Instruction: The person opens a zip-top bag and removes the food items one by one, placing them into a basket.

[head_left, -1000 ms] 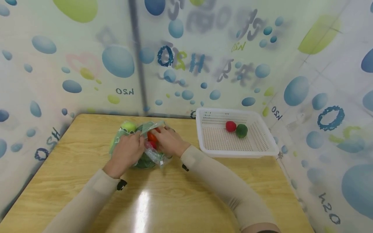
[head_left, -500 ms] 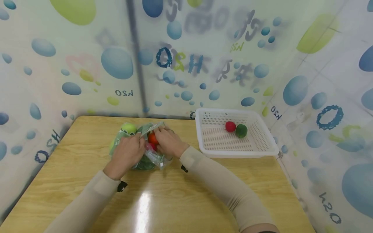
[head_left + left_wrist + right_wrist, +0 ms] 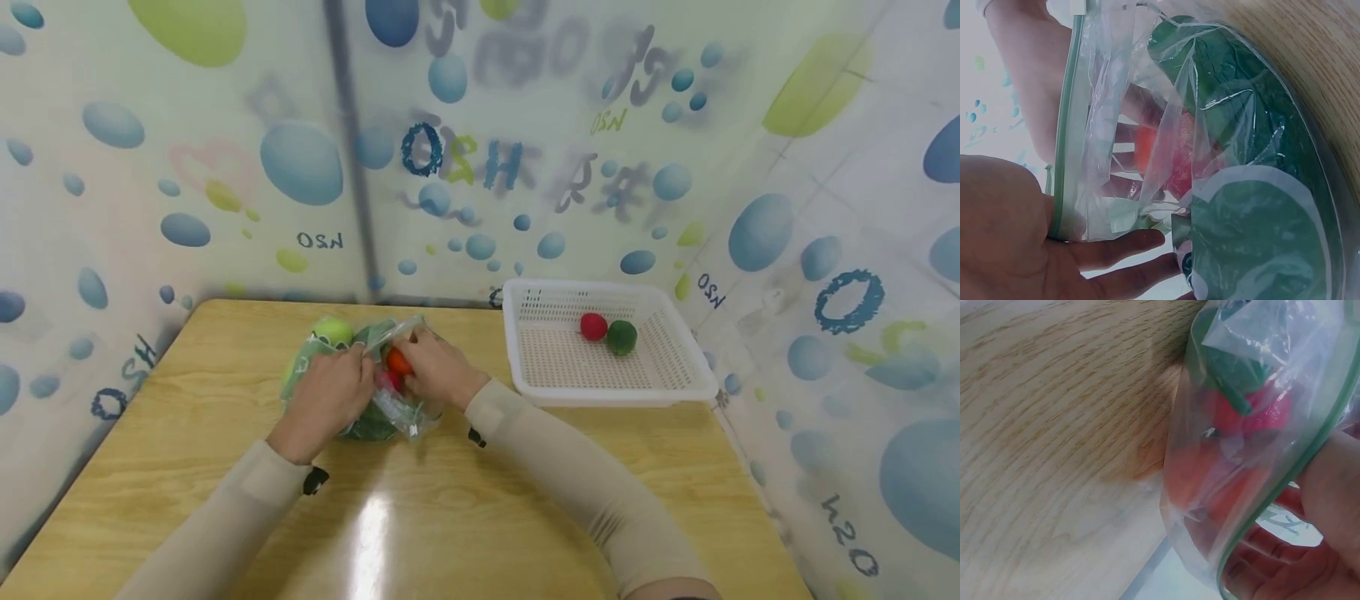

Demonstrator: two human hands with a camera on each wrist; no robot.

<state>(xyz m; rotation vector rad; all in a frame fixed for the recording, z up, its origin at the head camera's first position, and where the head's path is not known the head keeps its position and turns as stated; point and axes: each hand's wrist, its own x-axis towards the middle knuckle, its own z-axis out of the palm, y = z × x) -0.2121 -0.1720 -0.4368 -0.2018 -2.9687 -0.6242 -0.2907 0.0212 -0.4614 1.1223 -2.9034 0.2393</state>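
– Starting with the left hand (image 3: 326,396), what do we record?

– We find its fingers bent at the near-left edge of the mouth of a clear, green-printed zip bag (image 3: 401,412), pinching that edge. From the left wrist, we note two fingers lying fairly straight along the plastic.

– And the right hand (image 3: 442,367)?

– We see it reaching through the bag's mouth, past the green zip strip (image 3: 1297,465), fingers curved round an orange-red piece of produce (image 3: 400,361). How firmly it grips, we cannot tell.

– Where does that piece sit?

– Inside the bag, in its mouth, just beside a pinkish-red item (image 3: 1266,412). A dark green vegetable (image 3: 1229,81) also shows through the plastic.

– Anything at the bag's far-left end?

– We log a yellow-green round fruit (image 3: 332,331); whether it lies inside or behind the plastic we cannot confirm.

– Surroundings?

– The bag rests on a wood-grain table (image 3: 450,517). To its right, well apart, we list a white perforated plastic basket (image 3: 615,397) bearing a red round item (image 3: 593,327) just beside a dark green one (image 3: 622,337).
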